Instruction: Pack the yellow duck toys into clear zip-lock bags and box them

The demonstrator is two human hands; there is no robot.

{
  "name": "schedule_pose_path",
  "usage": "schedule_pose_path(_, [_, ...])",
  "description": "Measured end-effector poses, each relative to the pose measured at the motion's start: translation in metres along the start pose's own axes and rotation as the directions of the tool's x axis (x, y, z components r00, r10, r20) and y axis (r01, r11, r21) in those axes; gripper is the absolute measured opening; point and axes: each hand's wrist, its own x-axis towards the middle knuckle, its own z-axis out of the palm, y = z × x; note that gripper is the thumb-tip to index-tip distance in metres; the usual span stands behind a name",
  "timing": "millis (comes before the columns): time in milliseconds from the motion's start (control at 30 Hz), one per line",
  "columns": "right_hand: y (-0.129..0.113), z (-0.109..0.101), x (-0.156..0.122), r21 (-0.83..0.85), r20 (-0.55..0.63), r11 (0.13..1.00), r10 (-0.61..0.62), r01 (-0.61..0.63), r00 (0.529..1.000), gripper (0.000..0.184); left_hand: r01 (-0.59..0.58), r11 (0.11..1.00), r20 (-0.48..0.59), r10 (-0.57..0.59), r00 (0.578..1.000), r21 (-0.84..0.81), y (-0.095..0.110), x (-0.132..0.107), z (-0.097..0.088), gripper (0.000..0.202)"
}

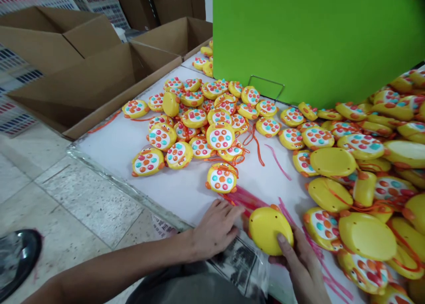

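Observation:
My right hand (300, 259) grips a yellow duck-shaped toy (270, 229), its plain back turned up and my thumb pressed on it. Small dark holes show in that back, and an orange foot or beak sticks out at the top. Just left of it is my left hand (217, 228), its fingers loosely bent and apart, with nothing visible in them. Beyond the left hand lies a face-up toy (222, 178) with a white belly and coloured round buttons. An orange cord (228, 199) trails from it toward my left fingers.
A pile of similar toys (199, 118) lies ahead on the white table (109, 140); a larger heap (365, 233) fills the right. Behind stands a green panel (315, 43) with a wire stand (267, 85). Open cardboard boxes (99, 80) adjoin the table's left edge.

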Motion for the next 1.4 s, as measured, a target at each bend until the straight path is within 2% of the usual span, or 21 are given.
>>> schedule_pose_path(67, [0.001,-0.001,0.0,0.091,0.038,0.994,0.057,-0.061,0.998,0.055,-0.024,1.0,-0.018,0.024,1.0,0.001,-0.002,0.0,0.003,0.038])
schedule_pose_path(200, [-0.003,-0.005,0.001,0.322,0.167,0.937,0.086,-0.136,0.982,0.053,-0.081,0.997,-0.048,0.081,0.996,-0.001,-0.005,0.001,0.01,0.026])
schedule_pose_path(367, [-0.007,-0.007,0.003,0.408,0.156,0.902,0.085,-0.143,0.984,0.05,-0.144,0.989,-0.101,0.145,0.984,0.02,-0.008,-0.001,0.011,0.02])
schedule_pose_path(467, [-0.011,-0.002,0.001,0.425,0.09,0.901,0.058,-0.091,0.994,0.055,-0.183,0.978,-0.093,0.193,0.977,0.103,-0.006,-0.004,0.009,0.017])
schedule_pose_path(533, [-0.012,0.004,-0.002,0.35,0.015,0.936,0.011,-0.016,1.0,0.057,-0.251,0.955,-0.077,0.265,0.961,0.157,-0.003,-0.007,0.006,0.016])
schedule_pose_path(600, [-0.012,0.012,-0.005,0.164,-0.01,0.984,-0.07,0.071,0.997,0.058,-0.31,0.933,-0.067,0.327,0.943,0.183,0.001,-0.01,0.0,0.014])
schedule_pose_path(667, [-0.008,0.019,-0.008,-0.082,0.033,0.98,-0.18,0.182,0.983,0.056,-0.334,0.925,-0.061,0.35,0.935,0.184,0.003,-0.012,-0.006,0.012])
schedule_pose_path(733, [-0.002,0.025,-0.01,-0.273,0.112,0.917,-0.272,0.292,0.956,0.053,-0.322,0.93,-0.074,0.339,0.938,0.177,0.003,-0.014,-0.011,0.013])
schedule_pose_path(800, [0.003,0.028,-0.011,-0.377,0.14,0.86,-0.316,0.345,0.939,0.051,-0.295,0.941,-0.124,0.317,0.94,0.164,-0.001,-0.017,-0.016,0.015])
schedule_pose_path(900, [0.006,0.025,-0.011,-0.426,0.102,0.832,-0.345,0.355,0.933,0.051,-0.239,0.97,-0.274,0.242,0.931,0.045,-0.009,-0.023,-0.027,0.018])
schedule_pose_path(933, [0.005,0.024,-0.011,-0.429,0.098,0.827,-0.357,0.363,0.929,0.05,-0.206,0.978,-0.324,0.185,0.928,-0.032,-0.011,-0.025,-0.031,0.021])
schedule_pose_path(1000, [0.003,0.022,-0.012,-0.426,0.11,0.819,-0.375,0.385,0.92,0.049,-0.087,0.97,-0.373,-0.004,0.928,-0.227,-0.013,-0.026,-0.04,0.021])
schedule_pose_path(1033, [0.001,0.021,-0.012,-0.426,0.12,0.815,-0.379,0.392,0.918,0.049,-0.008,0.944,-0.348,-0.114,0.931,-0.33,-0.014,-0.026,-0.044,0.02])
schedule_pose_path(1100, [-0.002,0.021,-0.013,-0.429,0.139,0.808,-0.382,0.403,0.914,0.047,0.13,0.851,-0.212,-0.27,0.939,-0.509,-0.013,-0.022,-0.049,0.019])
schedule_pose_path(1167, [-0.004,0.021,-0.014,-0.441,0.166,0.789,-0.398,0.429,0.902,0.045,0.201,0.748,-0.061,-0.307,0.95,-0.633,-0.012,-0.017,-0.048,0.02])
schedule_pose_path(1200, [-0.006,0.021,-0.013,-0.452,0.186,0.771,-0.41,0.448,0.893,0.044,0.212,0.712,-0.018,-0.301,0.953,-0.669,-0.012,-0.014,-0.046,0.021])
schedule_pose_path(1300, [-0.01,0.019,-0.008,-0.501,0.303,0.695,-0.416,0.515,0.857,0.04,0.217,0.677,-0.012,-0.316,0.949,-0.703,-0.009,-0.007,-0.039,0.024])
schedule_pose_path(1367, [-0.013,0.018,-0.003,-0.549,0.475,0.603,-0.346,0.579,0.809,0.036,0.212,0.676,-0.033,-0.33,0.943,-0.706,-0.007,-0.005,-0.035,0.023])
schedule_pose_path(1400, [-0.014,0.018,0.0,-0.58,0.558,0.528,-0.298,0.621,0.774,0.037,0.208,0.67,-0.037,-0.332,0.943,-0.713,-0.006,-0.004,-0.034,0.022])
